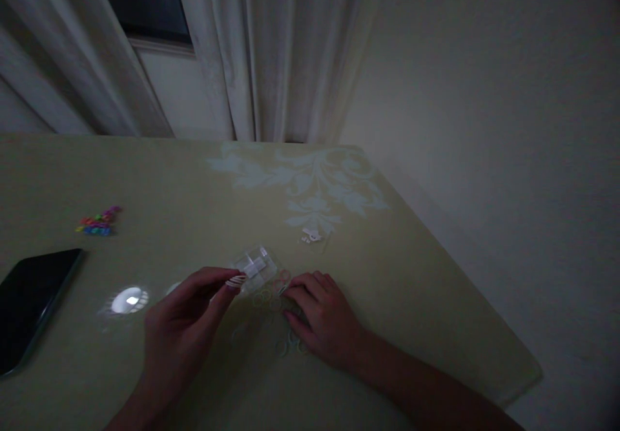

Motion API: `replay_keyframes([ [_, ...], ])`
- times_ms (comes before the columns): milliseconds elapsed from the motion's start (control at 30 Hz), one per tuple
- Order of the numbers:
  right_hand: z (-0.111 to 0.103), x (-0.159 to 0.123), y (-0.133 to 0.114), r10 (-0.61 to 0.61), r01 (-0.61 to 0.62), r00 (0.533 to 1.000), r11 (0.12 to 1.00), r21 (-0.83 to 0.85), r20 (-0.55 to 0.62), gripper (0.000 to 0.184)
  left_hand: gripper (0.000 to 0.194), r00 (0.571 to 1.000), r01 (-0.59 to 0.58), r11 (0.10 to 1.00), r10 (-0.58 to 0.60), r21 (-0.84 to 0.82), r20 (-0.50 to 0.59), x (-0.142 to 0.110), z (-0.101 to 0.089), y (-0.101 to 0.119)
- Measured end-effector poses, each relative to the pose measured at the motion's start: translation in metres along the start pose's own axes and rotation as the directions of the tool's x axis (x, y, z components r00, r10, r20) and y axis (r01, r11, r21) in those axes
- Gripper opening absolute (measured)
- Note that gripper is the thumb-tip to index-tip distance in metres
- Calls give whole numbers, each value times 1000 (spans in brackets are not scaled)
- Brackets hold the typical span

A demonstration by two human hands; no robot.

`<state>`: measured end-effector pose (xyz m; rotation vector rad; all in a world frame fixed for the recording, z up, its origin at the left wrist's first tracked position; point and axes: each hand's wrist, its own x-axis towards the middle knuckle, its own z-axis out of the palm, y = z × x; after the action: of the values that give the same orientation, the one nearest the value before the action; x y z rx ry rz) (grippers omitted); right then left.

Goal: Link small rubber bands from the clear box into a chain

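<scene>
My left hand (181, 327) pinches a small bunch of whitish elastic bands (236, 281) between thumb and fingertips, just above the table. Right behind it lies a clear plastic box (261, 264) with compartments, partly covered by my fingers. Loose thin bands (262, 298), pale and pinkish, are scattered on the table between my hands. My right hand (327, 318) rests low among them, thumb and index finger apart, the index fingertip at a pale band. More bands (281, 347) lie near and partly under that hand. The dim light blurs their exact kind.
A black phone (33, 305) lies at the left, with a pile of small colourful pieces (99, 222) behind it. Small white bits (311, 235) on clear plastic sit beyond the box. The table's right edge (450, 260) runs along a wall; curtains (290, 56) hang behind.
</scene>
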<state>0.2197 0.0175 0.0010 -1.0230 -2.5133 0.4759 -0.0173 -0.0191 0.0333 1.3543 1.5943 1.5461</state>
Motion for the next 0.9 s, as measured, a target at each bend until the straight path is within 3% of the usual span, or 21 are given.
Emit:
replay_keyframes([
  [167,3,1,1,-94,94,995,996,-4,-15,10,6,999,-13,1000,13,-5,32,-1,2,-2],
  [333,7,2,-2,-51,51,998,999,-4,48,8,9,975,-110,994,110,-12,193,0,1,-4],
  [433,0,1,-8,-2,-6,999,982,190,40,7,13,939,-202,979,198,-13,282,1,0,-5],
  [533,-13,0,-15,110,-93,994,841,533,0,9,15,893,-266,964,251,-13,374,0,1,-6],
  [600,-20,0,-19,195,-147,981,727,671,4,14,17,869,-290,957,269,-15,415,-2,3,-6],
  [700,-24,-1,-23,241,-197,969,627,753,53,20,18,862,-290,957,265,-9,431,-7,8,-6],
  [900,-22,-1,-24,218,-229,968,543,808,127,23,24,844,-331,942,319,-50,432,-14,17,-6],
])
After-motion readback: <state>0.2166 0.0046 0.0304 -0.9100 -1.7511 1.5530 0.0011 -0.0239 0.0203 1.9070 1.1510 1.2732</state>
